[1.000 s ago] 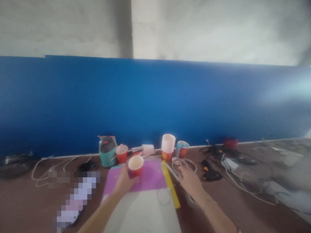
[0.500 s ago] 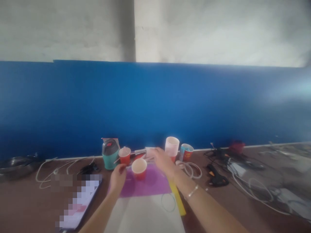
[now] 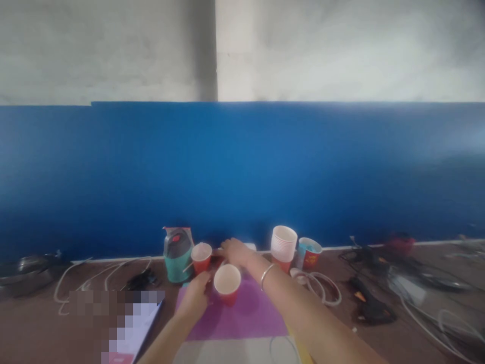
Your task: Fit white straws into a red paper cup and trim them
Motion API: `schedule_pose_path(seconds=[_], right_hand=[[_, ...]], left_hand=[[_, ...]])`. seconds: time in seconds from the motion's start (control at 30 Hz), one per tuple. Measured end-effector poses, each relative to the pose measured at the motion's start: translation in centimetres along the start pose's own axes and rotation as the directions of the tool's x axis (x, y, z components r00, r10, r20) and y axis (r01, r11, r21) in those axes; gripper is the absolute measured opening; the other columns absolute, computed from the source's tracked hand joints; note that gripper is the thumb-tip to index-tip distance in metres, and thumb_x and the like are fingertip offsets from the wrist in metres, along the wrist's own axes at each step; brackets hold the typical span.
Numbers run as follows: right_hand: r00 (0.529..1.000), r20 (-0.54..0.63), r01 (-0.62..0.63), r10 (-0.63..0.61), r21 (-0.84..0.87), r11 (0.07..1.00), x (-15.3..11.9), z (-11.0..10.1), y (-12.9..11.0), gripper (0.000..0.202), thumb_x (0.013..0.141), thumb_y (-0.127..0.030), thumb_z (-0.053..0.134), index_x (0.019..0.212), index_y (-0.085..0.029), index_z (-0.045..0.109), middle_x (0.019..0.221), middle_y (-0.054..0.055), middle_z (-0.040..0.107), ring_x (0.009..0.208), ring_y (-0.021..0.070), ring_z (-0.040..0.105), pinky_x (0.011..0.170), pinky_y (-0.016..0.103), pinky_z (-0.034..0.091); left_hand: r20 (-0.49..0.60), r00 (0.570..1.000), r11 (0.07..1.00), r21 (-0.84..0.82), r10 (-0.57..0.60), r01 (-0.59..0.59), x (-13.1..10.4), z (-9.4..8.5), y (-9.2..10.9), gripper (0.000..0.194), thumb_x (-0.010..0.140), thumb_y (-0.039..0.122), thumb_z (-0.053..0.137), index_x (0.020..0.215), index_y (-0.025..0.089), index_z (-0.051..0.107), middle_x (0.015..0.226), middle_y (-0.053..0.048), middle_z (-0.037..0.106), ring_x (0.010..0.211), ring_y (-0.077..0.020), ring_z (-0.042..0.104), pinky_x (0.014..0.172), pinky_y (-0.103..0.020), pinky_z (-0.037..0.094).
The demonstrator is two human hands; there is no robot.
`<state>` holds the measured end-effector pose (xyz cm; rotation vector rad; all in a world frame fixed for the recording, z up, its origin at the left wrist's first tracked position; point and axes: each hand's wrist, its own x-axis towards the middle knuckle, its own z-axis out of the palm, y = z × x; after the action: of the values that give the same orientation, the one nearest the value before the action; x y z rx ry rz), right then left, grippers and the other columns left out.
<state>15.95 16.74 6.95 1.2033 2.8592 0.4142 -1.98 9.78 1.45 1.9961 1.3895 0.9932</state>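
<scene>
A red paper cup with a white inside (image 3: 227, 284) stands upright on a purple sheet (image 3: 246, 318). My left hand (image 3: 197, 296) is just left of this cup, its fingers curled together; what they hold, if anything, is too small to make out. Behind the cup, my right hand (image 3: 233, 252) reaches over small items near the blue panel; its fingertips are blurred, and I cannot make out a grip. Another red cup (image 3: 201, 258) stands beyond my left hand, with a stick at its left. A white object (image 3: 250, 246) shows behind my right wrist.
A teal container (image 3: 178, 260) stands at the left. Stacked cups (image 3: 283, 247) and a cup with blue contents (image 3: 309, 254) are at the right, with a white cable coil (image 3: 322, 288). Further right lies a black glue gun (image 3: 369, 306). A phone (image 3: 138, 328) lies front left.
My right hand has shifted left, toward the cup by the teal container. The view has tilted and moved closer, so the table items appear lower and larger.
</scene>
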Motion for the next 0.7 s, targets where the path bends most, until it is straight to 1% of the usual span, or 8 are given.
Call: schedule_pose_path(seconds=[0.07, 0.17, 0.3, 0.37, 0.43, 0.53, 0.6, 0.7], right_hand=[[1.0, 0.011, 0.015, -0.015, -0.013, 1.0, 0.4, 0.8, -0.2, 0.039, 0.083, -0.039, 0.051, 0.118, -0.022, 0.054, 0.1, 0.011, 0.059, 0.089, 0.0241, 0.052, 0.07, 0.034, 0.038], [1.0, 0.021, 0.002, -0.002, -0.021, 1.0, 0.2, 1.8, -0.2, 0.043, 0.086, -0.041, 0.044, 0.12, -0.016, 0.052, 0.102, 0.013, 0.058, 0.092, 0.0255, 0.051, 0.073, 0.036, 0.037], [0.998, 0.05, -0.03, 0.031, -0.023, 0.999, -0.8, 2.4, 0.5, 0.044, 0.086, -0.041, 0.044, 0.119, -0.012, 0.051, 0.103, 0.014, 0.058, 0.092, 0.0252, 0.051, 0.073, 0.036, 0.037], [0.997, 0.062, -0.048, 0.049, -0.025, 0.999, -1.5, 2.5, 1.1, 0.042, 0.087, -0.038, 0.045, 0.119, -0.012, 0.051, 0.104, 0.014, 0.058, 0.092, 0.0246, 0.052, 0.073, 0.034, 0.037], [0.995, 0.075, -0.064, 0.066, -0.027, 0.998, -2.3, 2.5, 1.6, 0.039, 0.088, -0.035, 0.045, 0.119, -0.012, 0.051, 0.106, 0.013, 0.058, 0.093, 0.0241, 0.052, 0.073, 0.033, 0.037], [0.991, 0.09, -0.097, 0.1, -0.029, 0.995, -3.4, 2.3, 2.2, 0.037, 0.089, -0.032, 0.045, 0.12, -0.011, 0.051, 0.106, 0.013, 0.059, 0.095, 0.0241, 0.053, 0.074, 0.033, 0.038], [0.987, 0.096, -0.126, 0.128, -0.028, 0.992, -4.2, 2.2, 2.5, 0.036, 0.089, -0.03, 0.045, 0.119, -0.011, 0.052, 0.105, 0.014, 0.06, 0.094, 0.0245, 0.054, 0.074, 0.033, 0.039], [0.98, 0.106, -0.17, 0.171, -0.02, 0.985, -5.3, 1.8, 2.9, 0.033, 0.089, -0.027, 0.045, 0.115, -0.011, 0.055, 0.103, 0.014, 0.06, 0.093, 0.0244, 0.056, 0.074, 0.033, 0.04]], left_hand=[[0.006, 1.0, 1.0, 0.024, -0.013, 0.013, -0.7, 0.5, -0.7, 0.03, 0.071, 0.008, 0.048, 0.093, 0.021, 0.064, 0.091, -0.005, 0.07, 0.088, -0.0205, 0.062, 0.075, -0.027, 0.046], [0.035, 0.999, 0.998, 0.067, 0.009, -0.012, -1.0, 0.9, -1.5, 0.034, 0.072, 0.004, 0.043, 0.094, 0.022, 0.062, 0.096, -0.004, 0.067, 0.094, -0.0197, 0.06, 0.08, -0.027, 0.045], [0.091, 0.987, 0.982, 0.128, 0.129, -0.14, -0.9, 0.7, -1.3, 0.041, 0.068, 0.0, 0.043, 0.097, 0.022, 0.062, 0.105, -0.005, 0.063, 0.103, -0.0182, 0.055, 0.091, -0.028, 0.04], [0.057, 0.985, 0.968, 0.183, 0.165, -0.173, -0.7, 0.5, -0.8, 0.042, 0.067, 0.0, 0.044, 0.1, 0.021, 0.061, 0.106, -0.006, 0.061, 0.105, -0.0184, 0.053, 0.093, -0.029, 0.038], [-0.024, 0.988, 0.962, 0.231, 0.156, -0.146, -0.4, 0.3, -0.3, 0.034, 0.071, 0.004, 0.045, 0.097, 0.019, 0.061, 0.103, -0.007, 0.059, 0.103, -0.0192, 0.053, 0.09, -0.03, 0.04], [-0.128, 0.987, 0.966, 0.25, 0.099, -0.065, 0.1, 0.1, 0.1, 0.019, 0.081, 0.013, 0.043, 0.087, 0.018, 0.059, 0.096, -0.008, 0.059, 0.095, -0.0203, 0.055, 0.083, -0.031, 0.043], [-0.14, 0.987, 0.969, 0.244, 0.077, -0.041, 0.3, 0.1, 0.0, 0.018, 0.084, 0.018, 0.041, 0.085, 0.018, 0.059, 0.094, -0.008, 0.06, 0.09, -0.0199, 0.057, 0.079, -0.03, 0.045], [-0.084, 0.994, 0.963, 0.266, 0.066, -0.041, 0.1, 0.2, -0.4, 0.02, 0.083, 0.015, 0.042, 0.091, 0.018, 0.06, 0.098, -0.008, 0.062, 0.093, -0.0189, 0.058, 0.08, -0.028, 0.044]])
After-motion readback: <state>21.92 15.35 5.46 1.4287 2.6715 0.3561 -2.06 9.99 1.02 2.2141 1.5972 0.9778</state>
